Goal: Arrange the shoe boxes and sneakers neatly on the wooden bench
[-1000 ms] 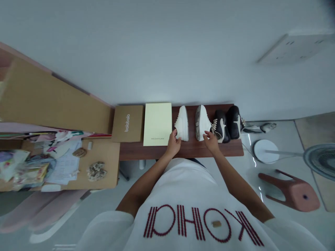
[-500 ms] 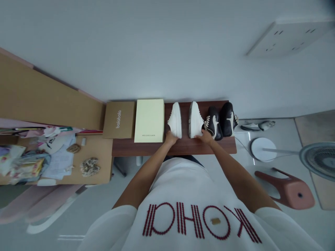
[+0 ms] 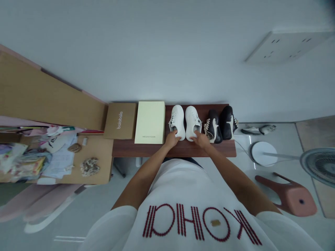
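Note:
Two white sneakers stand side by side on a dark wooden bench (image 3: 146, 150), toes toward the wall. My left hand (image 3: 172, 139) grips the heel of the left white sneaker (image 3: 178, 116), thumb at its opening. The right white sneaker (image 3: 192, 116) has its heel pinched in my right hand (image 3: 201, 140). A narrow gap shows between the two. Just right of them sits a pair of black shoes with cream trim, one black shoe (image 3: 216, 130) nearer my right hand and the other black shoe (image 3: 226, 120) at the bench's right end.
Left on the bench are a pale yellow shoebox (image 3: 150, 120) and a brown shoebox (image 3: 123, 130). A cluttered desk (image 3: 103, 167) adjoins at left. To the right are a pink stool (image 3: 300, 198), a fan (image 3: 320, 165) and grey shoes (image 3: 267, 129) on the floor.
Both white sneakers have come closer together and turned from resting on their sides to sole-down, openings now facing up. My hands have stayed at their heels.

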`<action>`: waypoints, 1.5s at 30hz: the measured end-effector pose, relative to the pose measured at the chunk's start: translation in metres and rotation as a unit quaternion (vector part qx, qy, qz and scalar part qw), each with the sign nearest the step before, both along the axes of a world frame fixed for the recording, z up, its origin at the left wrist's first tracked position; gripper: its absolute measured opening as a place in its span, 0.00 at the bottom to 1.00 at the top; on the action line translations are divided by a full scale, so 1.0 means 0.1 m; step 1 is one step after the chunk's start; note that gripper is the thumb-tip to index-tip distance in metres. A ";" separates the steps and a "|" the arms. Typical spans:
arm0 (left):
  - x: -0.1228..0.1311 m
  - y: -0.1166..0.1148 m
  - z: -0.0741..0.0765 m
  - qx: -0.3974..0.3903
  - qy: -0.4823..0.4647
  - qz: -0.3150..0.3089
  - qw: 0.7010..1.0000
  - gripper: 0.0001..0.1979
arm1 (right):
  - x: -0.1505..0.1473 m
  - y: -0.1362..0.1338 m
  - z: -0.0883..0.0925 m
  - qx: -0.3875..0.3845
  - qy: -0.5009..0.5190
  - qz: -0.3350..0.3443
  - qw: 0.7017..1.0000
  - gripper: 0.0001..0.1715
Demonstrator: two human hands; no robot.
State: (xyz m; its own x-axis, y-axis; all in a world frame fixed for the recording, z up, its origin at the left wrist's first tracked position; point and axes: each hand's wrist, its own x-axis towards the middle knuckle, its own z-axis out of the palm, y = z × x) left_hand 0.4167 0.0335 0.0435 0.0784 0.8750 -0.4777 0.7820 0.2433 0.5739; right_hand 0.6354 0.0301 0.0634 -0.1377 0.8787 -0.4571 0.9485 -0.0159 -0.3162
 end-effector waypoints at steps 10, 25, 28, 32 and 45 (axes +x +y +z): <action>0.21 0.01 0.21 0.041 0.099 -0.128 0.986 0.13 | -0.32 0.04 0.18 -0.021 -0.107 0.107 0.988 0.19; 0.22 0.11 0.10 0.038 0.159 -0.142 0.976 0.15 | -0.51 0.19 -0.01 -0.058 -0.097 0.138 0.984 0.15; 0.22 0.12 0.07 0.033 0.145 -0.127 0.981 0.14 | -0.54 0.21 -0.03 -0.060 -0.095 0.135 0.984 0.14; 0.22 0.12 0.02 0.028 0.131 -0.107 0.985 0.15 | -0.60 0.22 -0.04 -0.059 -0.091 0.134 0.985 0.14; 0.29 0.15 0.21 0.097 0.148 -0.137 0.975 0.15 | -0.37 0.09 0.02 0.062 -0.013 0.060 0.996 0.21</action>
